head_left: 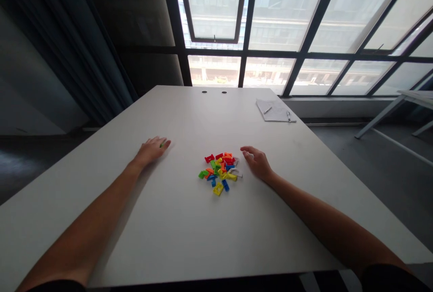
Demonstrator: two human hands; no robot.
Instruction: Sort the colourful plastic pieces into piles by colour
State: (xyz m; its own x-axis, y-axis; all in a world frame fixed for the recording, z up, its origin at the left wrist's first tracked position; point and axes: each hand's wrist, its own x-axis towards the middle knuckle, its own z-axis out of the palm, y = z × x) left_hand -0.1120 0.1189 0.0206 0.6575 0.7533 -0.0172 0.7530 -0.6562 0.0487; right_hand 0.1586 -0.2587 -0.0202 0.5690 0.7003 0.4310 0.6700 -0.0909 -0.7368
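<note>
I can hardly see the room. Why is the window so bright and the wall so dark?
Head view: daylight through the windows washes out the buildings outside, leaving the curtain nearly black; the table looks pale, its straight edges splay at the sides from the wide lens; the bricks stay sharp.

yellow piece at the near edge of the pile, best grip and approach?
Probably pinch the yellow piece across its two long sides, from above. It lies flat on the table, slightly apart from the pile, with bare surface on its near side. The right hand is closest.
</note>
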